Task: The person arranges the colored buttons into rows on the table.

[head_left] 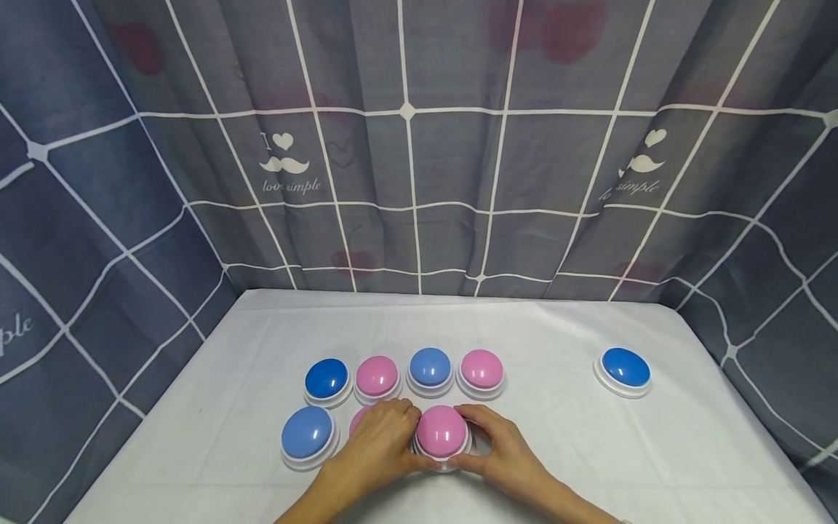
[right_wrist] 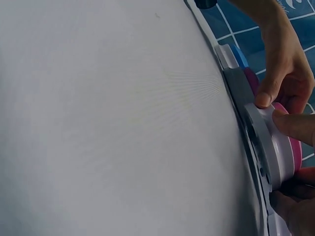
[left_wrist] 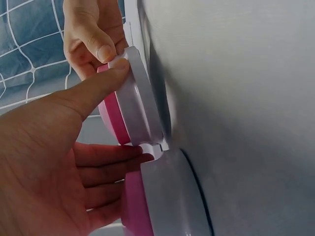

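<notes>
Both hands hold one pink push button (head_left: 441, 432) with a white round base, near the front middle of the table. My left hand (head_left: 380, 444) grips its left side, with the thumb (left_wrist: 106, 78) on the base. From the other side my right hand (head_left: 507, 453) grips the same base, thumb towards the front. In the right wrist view part of the white base's underside (right_wrist: 258, 142) shows, so the button is tilted or slightly raised. Another pink button (head_left: 357, 420) is mostly hidden behind my left hand; in the left wrist view, a pink button (left_wrist: 137, 204) lies close to those fingers.
Behind the hands stands a row: dark blue button (head_left: 326, 378), pink button (head_left: 377, 376), light blue button (head_left: 430, 367), pink button (head_left: 481, 369). Another light blue button (head_left: 307, 432) sits front left, a dark blue button (head_left: 625, 367) far right. Grey checked curtains (head_left: 366, 160) surround the white-covered table (head_left: 556, 422).
</notes>
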Demonstrator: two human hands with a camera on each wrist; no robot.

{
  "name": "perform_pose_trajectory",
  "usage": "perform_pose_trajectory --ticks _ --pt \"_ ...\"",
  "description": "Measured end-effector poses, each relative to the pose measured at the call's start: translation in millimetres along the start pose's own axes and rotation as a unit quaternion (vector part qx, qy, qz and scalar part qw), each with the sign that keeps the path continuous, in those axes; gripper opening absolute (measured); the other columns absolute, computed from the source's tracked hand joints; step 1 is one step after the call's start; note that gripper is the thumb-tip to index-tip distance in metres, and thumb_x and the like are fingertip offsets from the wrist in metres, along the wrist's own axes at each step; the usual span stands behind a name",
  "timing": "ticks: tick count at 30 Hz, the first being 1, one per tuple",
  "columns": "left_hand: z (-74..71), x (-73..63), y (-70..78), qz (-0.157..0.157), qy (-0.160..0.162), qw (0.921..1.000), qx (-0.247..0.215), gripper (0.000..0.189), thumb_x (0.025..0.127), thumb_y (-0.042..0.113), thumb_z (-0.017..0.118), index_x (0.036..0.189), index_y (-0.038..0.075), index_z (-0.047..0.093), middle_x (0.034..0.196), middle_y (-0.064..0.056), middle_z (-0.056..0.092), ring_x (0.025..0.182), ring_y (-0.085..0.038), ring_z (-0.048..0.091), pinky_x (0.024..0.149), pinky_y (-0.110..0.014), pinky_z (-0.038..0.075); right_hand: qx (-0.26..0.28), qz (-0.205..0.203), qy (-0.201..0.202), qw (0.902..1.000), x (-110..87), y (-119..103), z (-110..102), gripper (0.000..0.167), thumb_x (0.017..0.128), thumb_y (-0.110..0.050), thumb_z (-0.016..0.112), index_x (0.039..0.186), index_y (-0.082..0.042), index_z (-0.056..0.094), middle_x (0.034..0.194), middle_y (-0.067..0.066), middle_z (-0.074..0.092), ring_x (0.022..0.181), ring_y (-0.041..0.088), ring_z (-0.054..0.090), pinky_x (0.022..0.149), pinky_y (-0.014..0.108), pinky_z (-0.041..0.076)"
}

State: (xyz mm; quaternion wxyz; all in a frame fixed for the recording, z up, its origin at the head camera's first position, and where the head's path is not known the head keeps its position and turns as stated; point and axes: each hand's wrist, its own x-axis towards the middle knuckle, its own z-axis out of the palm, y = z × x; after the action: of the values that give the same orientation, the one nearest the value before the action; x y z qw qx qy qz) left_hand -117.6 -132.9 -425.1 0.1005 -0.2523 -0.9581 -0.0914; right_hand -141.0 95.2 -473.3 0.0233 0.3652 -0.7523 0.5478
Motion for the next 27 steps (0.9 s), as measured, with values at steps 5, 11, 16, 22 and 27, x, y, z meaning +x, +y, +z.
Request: perform_pose_trajectory --ticks 5,11,16,22,27 --pt "1.3 -1.7 -1.9 0.011 0.013 0.9997 0.016 0.057 0.065 0.061 0.084 0.086 0.011 0.066 0.074 0.006 0.052 0.072 -0.014 0.054 0.064 -0.029 0.047 0.007 0.012 -0.004 0.9999 2.3 2 4 0.060 0.074 -0.015 0.088 0.125 0.000 0.060 0.121 0.010 0.063 0.115 0.025 0.061 0.097 0.036 0.048" --pt "-0.1 -3.0 -3.7 0.013 0.019 0.9991 0.035 0.054 0.065 0.059 0.086 0.083 0.012 0.066 0.073 0.006 0.049 0.071 -0.013 0.052 0.063 -0.029 0.047 0.014 0.024 -0.008 0.9996 5.4 4 8 0.061 0.073 -0.011 0.088 0.125 0.000 0.059 0.122 0.009 0.062 0.117 0.026 0.060 0.098 0.034 0.047" --pt "0.5 -3.0 -4.1 0.013 0.020 0.9987 0.044 0.054 0.063 0.057 0.087 0.082 0.012 0.065 0.073 0.006 0.049 0.072 -0.014 0.052 0.063 -0.029 0.048 0.009 0.027 -0.006 0.9996 6.3 6 10 0.062 0.072 -0.010 0.089 0.124 0.001 0.058 0.121 0.009 0.062 0.117 0.023 0.060 0.097 0.032 0.047" --pt "2.6 -3.6 -3.4 0.018 0.028 0.9970 0.070 0.055 0.061 0.057 0.089 0.081 0.012 0.065 0.075 0.004 0.050 0.076 -0.016 0.056 0.070 -0.031 0.050 -0.001 0.015 -0.006 0.9999 6.1 3 12 0.063 0.074 -0.015 0.088 0.126 0.001 0.056 0.123 0.013 0.061 0.117 0.032 0.060 0.097 0.036 0.048" --pt "3.2 -4.2 -2.4 0.017 0.022 0.9967 0.076 0.056 0.062 0.057 0.088 0.084 0.011 0.066 0.077 0.003 0.053 0.080 -0.017 0.058 0.080 -0.033 0.051 -0.009 0.020 -0.006 0.9997 5.7 2 12 0.064 0.073 -0.016 0.088 0.126 0.001 0.055 0.123 0.011 0.060 0.116 0.033 0.060 0.097 0.035 0.048"
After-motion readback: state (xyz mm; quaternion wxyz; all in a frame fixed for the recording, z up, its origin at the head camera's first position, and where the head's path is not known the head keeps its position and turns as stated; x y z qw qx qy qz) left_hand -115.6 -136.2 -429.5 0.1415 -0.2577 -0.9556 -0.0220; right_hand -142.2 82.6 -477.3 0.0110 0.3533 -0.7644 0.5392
